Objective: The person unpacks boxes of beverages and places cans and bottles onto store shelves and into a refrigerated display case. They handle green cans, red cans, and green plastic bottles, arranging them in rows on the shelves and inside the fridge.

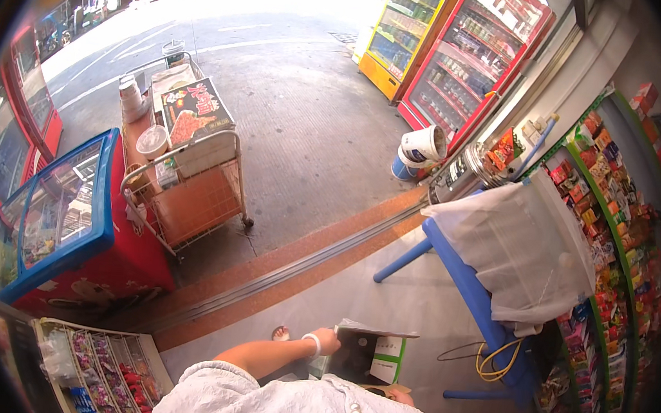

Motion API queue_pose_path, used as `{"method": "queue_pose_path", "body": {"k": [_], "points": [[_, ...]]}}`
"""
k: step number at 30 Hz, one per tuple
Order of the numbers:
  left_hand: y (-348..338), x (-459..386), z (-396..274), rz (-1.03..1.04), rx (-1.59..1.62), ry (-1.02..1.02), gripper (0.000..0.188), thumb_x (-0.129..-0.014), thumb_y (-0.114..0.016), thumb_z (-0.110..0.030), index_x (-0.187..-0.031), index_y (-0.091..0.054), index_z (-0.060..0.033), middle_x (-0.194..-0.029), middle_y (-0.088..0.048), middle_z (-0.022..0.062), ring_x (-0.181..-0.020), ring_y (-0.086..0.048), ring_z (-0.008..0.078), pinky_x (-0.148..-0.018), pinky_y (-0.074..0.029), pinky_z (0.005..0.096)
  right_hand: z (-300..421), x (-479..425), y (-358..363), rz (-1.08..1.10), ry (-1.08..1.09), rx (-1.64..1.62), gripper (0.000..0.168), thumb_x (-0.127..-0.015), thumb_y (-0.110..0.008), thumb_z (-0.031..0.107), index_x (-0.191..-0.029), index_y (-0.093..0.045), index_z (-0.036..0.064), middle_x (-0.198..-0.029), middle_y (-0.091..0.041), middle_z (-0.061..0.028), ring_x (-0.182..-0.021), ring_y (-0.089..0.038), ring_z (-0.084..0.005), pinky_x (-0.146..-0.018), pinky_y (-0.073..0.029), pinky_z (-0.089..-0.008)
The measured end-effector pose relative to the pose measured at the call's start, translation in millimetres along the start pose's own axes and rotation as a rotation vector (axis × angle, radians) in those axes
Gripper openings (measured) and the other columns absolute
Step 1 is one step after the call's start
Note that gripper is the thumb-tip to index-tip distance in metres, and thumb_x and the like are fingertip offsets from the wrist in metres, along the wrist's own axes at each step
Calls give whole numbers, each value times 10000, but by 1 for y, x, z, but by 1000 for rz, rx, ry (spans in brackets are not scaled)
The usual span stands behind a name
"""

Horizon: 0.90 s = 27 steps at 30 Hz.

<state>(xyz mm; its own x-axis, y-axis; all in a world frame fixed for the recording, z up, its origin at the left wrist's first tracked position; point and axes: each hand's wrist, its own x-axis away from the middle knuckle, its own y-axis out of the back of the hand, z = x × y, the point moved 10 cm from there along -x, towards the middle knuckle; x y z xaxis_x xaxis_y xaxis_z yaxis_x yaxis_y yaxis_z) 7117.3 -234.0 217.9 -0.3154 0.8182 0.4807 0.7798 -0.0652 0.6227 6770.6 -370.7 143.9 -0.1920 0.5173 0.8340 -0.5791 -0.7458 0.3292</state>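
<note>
In front of my body is an open cardboard box (389, 353) with white and green panels and a dark inside. My left hand (328, 341), with a pale band at its wrist, is closed on the box's left edge. Close to the box's near right corner is my right hand (401, 397), by a brown flap. My white shirt covers much of that hand, so its grip is hidden. The near side of the box and its bottom are also out of sight.
A blue stool (466, 277) with a cloth-covered load stands at right, a yellow cable (496, 362) hanging beside it. Snack shelves (604, 242) line the right wall. Beyond the door track (295, 277) are a wire cart (189, 206), a chest freezer (104, 234) and drinks fridges (467, 59).
</note>
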Motion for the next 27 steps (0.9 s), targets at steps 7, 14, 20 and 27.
{"method": "queue_pose_path", "body": {"k": [7,14,20,27], "points": [[260,-138,2,-189,41,-142,379,-837,-496,-291,-733,-649,40,-790,-625,271,-778,-627,400,-736,-493,453,260,-25,-90,152,17,-646,204,-862,-522,154,-700,-400,128,-487,-350,5,-360,-338,-113,-316,-236,-238],[464,-306,75,-368,-4,-169,396,-828,-511,-329,-720,-650,25,-764,-620,265,-749,-612,424,-738,-484,467,550,-112,-186,209,65,-401,235,-873,-513,178,-683,-390,115,-495,-351,-2,-411,-350,-121,-363,-252,-239],[628,-392,152,-381,-14,-150,351,-839,-487,-278,-686,-616,10,-690,-596,247,-681,-596,415,-644,-485,473,744,-207,-225,295,51,-528,351,-869,-535,208,-573,-363,128,-437,-330,-6,-331,-261,-116,-332,-208,-249],[750,-516,346,-463,20,-172,217,-786,-491,-212,-714,-562,-20,-642,-583,199,-627,-595,397,-582,-484,484,948,-301,-338,349,73,-343,311,-864,-523,185,-595,-377,129,-459,-345,0,-352,-290,-114,-332,-205,-244]]}}
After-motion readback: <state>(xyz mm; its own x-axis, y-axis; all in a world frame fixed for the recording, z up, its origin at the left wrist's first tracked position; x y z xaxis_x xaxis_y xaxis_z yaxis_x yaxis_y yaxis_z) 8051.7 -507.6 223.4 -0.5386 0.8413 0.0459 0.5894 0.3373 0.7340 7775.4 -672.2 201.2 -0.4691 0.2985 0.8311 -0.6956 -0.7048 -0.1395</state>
